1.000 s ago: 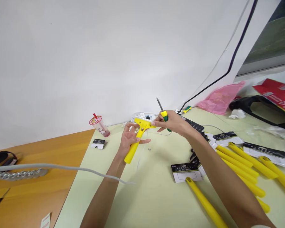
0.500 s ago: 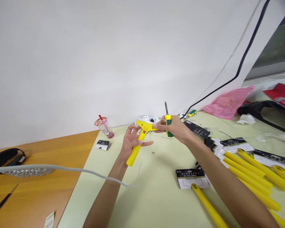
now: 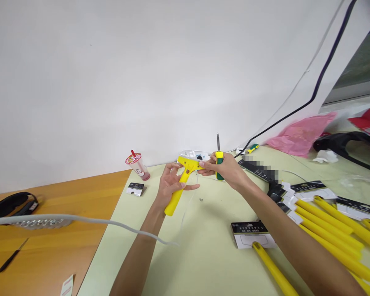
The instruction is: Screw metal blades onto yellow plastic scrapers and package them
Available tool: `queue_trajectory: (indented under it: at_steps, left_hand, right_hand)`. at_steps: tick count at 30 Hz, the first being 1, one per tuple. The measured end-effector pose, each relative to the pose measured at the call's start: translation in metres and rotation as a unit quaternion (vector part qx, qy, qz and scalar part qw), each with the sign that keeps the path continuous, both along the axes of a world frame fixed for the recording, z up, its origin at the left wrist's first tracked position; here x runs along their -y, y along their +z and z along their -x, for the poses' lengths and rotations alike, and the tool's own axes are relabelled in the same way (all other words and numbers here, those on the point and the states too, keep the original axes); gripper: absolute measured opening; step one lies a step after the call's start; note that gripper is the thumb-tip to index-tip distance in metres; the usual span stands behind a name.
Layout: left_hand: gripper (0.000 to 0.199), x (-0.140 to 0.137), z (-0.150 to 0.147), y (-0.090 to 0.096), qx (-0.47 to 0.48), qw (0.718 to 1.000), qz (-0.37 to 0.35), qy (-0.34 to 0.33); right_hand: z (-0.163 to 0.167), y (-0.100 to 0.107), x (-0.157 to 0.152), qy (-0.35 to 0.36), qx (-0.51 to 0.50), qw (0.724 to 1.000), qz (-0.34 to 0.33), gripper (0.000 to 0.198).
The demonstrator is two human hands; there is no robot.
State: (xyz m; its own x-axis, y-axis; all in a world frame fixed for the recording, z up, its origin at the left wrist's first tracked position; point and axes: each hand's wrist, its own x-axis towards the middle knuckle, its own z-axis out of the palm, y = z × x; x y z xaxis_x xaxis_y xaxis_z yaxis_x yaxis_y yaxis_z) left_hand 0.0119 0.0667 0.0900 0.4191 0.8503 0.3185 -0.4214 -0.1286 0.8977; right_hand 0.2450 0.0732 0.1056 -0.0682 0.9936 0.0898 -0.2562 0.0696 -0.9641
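My left hand (image 3: 170, 185) grips a yellow scraper (image 3: 179, 187) by its handle, with the wide head tilted up and away from me. My right hand (image 3: 226, 168) holds a screwdriver (image 3: 219, 164) with a yellow and green grip, its metal shaft pointing up. The thumb of that same hand presses on the right end of the scraper head. On the pale green table below lie a few tiny metal pieces (image 3: 201, 200), too small to name surely. Behind the scraper head sits a clear and white object (image 3: 205, 155), partly hidden.
Several yellow handles (image 3: 329, 222) and black-and-white cards (image 3: 253, 234) lie on the right. A drink cup (image 3: 138, 166) with a red straw stands at the back left, near a small card (image 3: 135, 189). A grey cable (image 3: 111, 222) crosses in front of my left forearm.
The view has shifted slightly, so the table things appear a little farther right. Both hands keep their hold on the scraper and the screwdriver, with hardly any other movement.
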Motion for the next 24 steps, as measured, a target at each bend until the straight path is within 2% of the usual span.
queue_trajectory:
  at_steps: [5,12,18,24]
  left_hand:
    - [0.046,0.003,0.002,0.006,-0.016,1.0,-0.011,-0.005]
    - [0.043,0.007,0.006,0.011,-0.036,0.999,-0.017,-0.001]
    - [0.033,0.006,0.006,0.008,-0.046,0.998,-0.045,0.008]
    - [0.032,0.007,0.004,0.012,-0.045,0.998,-0.035,0.028]
  right_hand:
    - [0.001,0.004,0.002,0.0,0.007,1.0,0.005,0.074]
    - [-0.003,0.002,0.001,0.05,0.046,0.997,-0.02,0.066]
    - [-0.004,0.003,0.002,0.043,0.08,0.993,-0.072,0.055]
    - [-0.006,0.002,0.002,0.052,0.081,0.99,-0.102,0.057]
